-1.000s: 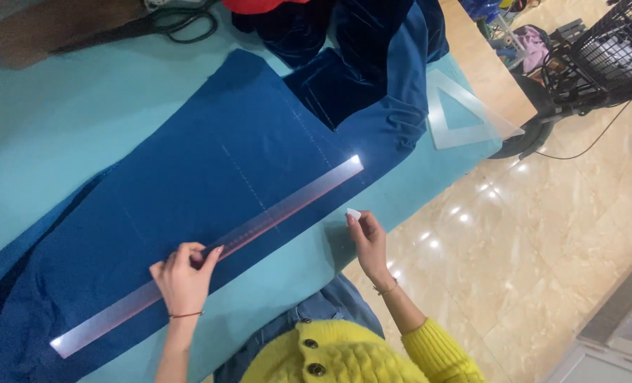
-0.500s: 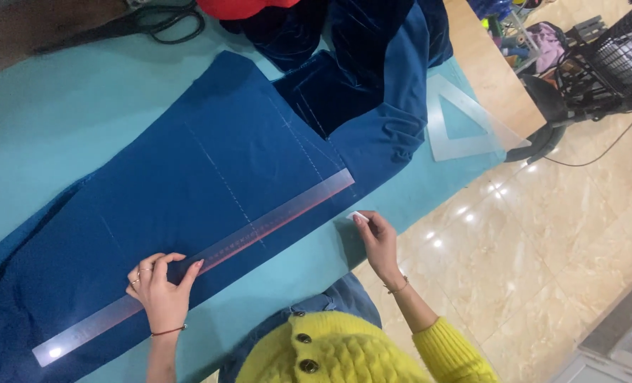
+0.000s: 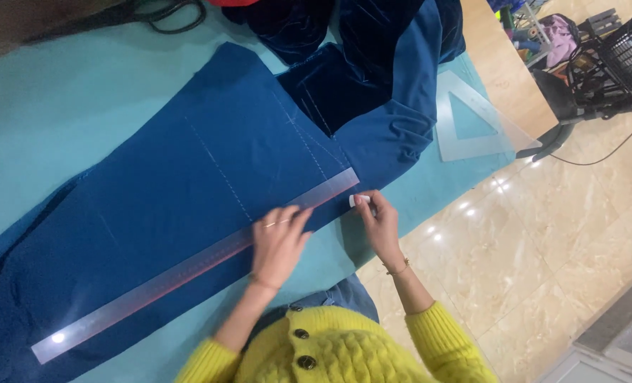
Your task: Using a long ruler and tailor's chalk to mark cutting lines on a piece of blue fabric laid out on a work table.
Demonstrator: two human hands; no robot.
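A long clear ruler lies diagonally across dark blue velvet fabric spread on a teal table. My left hand presses flat on the ruler near its middle, fingers spread. My right hand pinches a small white piece of chalk just past the ruler's upper right end, at the fabric's edge. Faint chalk lines cross the fabric above the ruler.
A clear triangular set square lies on the table's right end. Black scissors rest at the far edge. More blue velvet is heaped at the top. A black wire basket and chair base stand on the glossy tiled floor to the right.
My left hand has slid up the ruler toward its upper right end. The right hand stays with the chalk by the ruler's end.
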